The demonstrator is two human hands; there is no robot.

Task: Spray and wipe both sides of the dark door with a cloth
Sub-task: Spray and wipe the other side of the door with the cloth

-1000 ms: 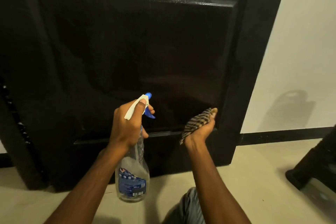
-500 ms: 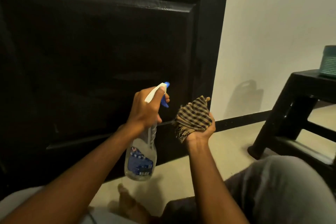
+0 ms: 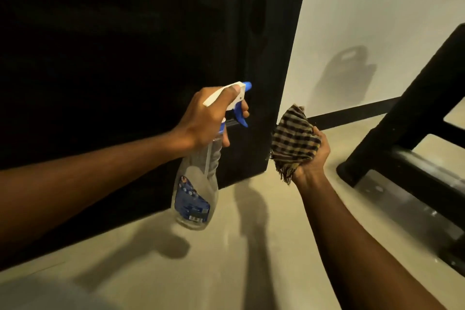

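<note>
The dark door (image 3: 120, 53) fills the left and upper part of the head view, its lower right corner near the floor. My left hand (image 3: 203, 121) grips the neck of a clear spray bottle (image 3: 195, 191) with a white and blue trigger head, a finger on the trigger, nozzle facing the door's right edge. My right hand (image 3: 314, 156) holds a bunched brown checked cloth (image 3: 293, 143) just right of the door's edge, close to it; whether it touches is unclear.
A black stool frame (image 3: 402, 133) stands on the floor at the right, close to my right arm. A pale wall (image 3: 377, 20) with a dark skirting strip runs behind it. The beige floor (image 3: 251, 259) stretches below both arms.
The view has swung right and down, so the door's right edge and bottom corner now sit centre. My right hand with the cloth came off the door panel and now sits beside its edge.
</note>
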